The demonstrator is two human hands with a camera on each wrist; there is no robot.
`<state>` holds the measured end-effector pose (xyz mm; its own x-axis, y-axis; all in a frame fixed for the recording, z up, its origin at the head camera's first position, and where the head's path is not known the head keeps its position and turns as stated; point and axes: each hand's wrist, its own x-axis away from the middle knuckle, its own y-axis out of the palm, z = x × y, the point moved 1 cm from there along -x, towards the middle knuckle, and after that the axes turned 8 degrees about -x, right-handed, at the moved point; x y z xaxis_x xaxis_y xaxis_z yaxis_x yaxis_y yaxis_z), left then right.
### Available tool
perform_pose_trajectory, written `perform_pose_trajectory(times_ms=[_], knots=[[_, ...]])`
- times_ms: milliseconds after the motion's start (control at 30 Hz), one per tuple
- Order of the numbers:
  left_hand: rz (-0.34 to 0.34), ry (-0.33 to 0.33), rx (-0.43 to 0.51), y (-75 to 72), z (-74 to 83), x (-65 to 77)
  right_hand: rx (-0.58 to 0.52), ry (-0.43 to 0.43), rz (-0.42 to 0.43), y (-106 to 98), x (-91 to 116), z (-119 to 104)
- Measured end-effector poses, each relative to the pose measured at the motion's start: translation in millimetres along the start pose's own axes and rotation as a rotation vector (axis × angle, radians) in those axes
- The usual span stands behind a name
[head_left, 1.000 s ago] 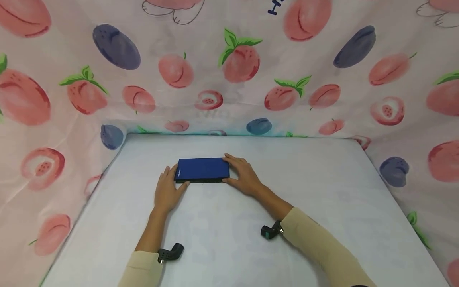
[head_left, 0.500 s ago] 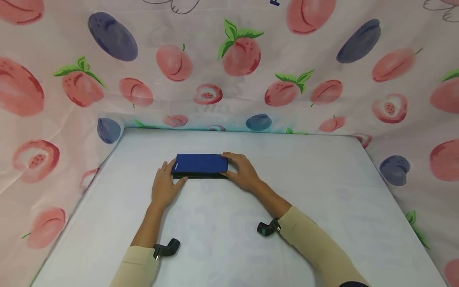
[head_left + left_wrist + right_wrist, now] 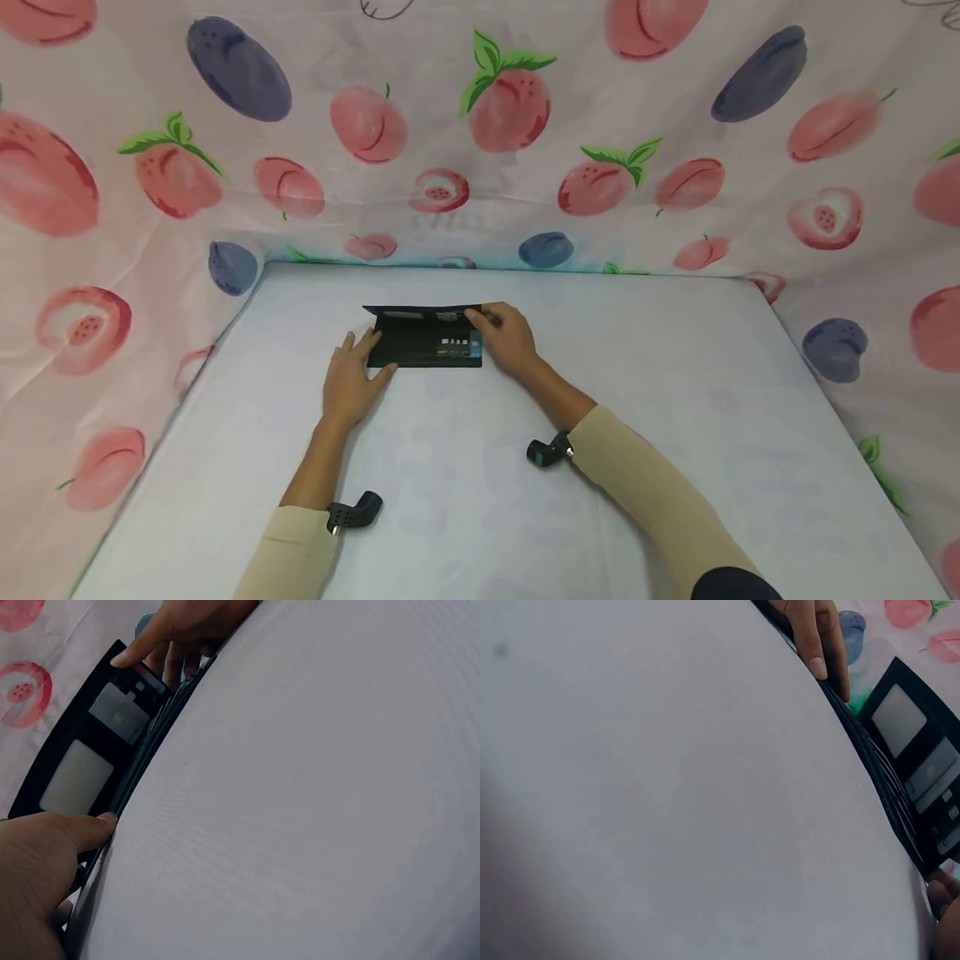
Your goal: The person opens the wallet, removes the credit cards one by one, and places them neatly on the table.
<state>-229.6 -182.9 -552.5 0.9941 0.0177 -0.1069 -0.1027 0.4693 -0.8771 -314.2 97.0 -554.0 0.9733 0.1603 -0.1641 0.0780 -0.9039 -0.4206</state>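
Observation:
A long black wallet (image 3: 420, 340) lies on the white surface with its cover (image 3: 408, 312) raised along the far side. Cards and pale windows show inside, and in the left wrist view a whitish window (image 3: 77, 778) sits in the lifted cover. The left hand (image 3: 352, 379) holds the wallet's left end, thumb (image 3: 96, 829) at the near edge and fingers along the side. At the far right corner the right hand (image 3: 510, 337) pinches the cover, its thumb (image 3: 135, 649) on the inner face. The right hand's other fingers are partly hidden behind the cover.
A white-covered table (image 3: 465, 483) spreads around the wallet. Behind it and at both sides hangs a cloth (image 3: 510, 192) printed with peaches and plums. Black wrist devices (image 3: 356, 511) are worn at both sleeves.
The blue outer cover of the wallet was lying down, then began to lift; now it stands raised at the back and the black inside shows. The right hand moved up with the cover; the left stayed.

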Motion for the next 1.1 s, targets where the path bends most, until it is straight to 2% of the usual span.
perform_pose_trajectory(times_ms=[167,367,567,800,967,1033,1100], knots=[[-0.002,0.012,-0.014,-0.5,-0.5,0.7,0.033,0.06,0.101,6,-8,-3],[-0.012,0.023,-0.021,2.7,-0.5,1.6,0.153,0.097,0.201,12,-16,-2],[0.0,0.017,-0.017,0.1,1.2,0.9,0.207,0.075,0.21,15,-18,-3],[0.002,0.022,-0.028,-1.4,3.4,-1.8,0.231,0.003,0.15,11,-15,-2],[-0.015,0.016,-0.04,1.4,2.9,0.5,0.24,-0.124,-0.028,12,2,-3],[-0.018,0.016,-0.042,0.9,2.8,1.7,0.274,-0.178,-0.106,16,8,-5],[-0.009,0.024,-0.042,-0.5,3.2,2.0,0.327,-0.225,-0.148,21,11,-6]])
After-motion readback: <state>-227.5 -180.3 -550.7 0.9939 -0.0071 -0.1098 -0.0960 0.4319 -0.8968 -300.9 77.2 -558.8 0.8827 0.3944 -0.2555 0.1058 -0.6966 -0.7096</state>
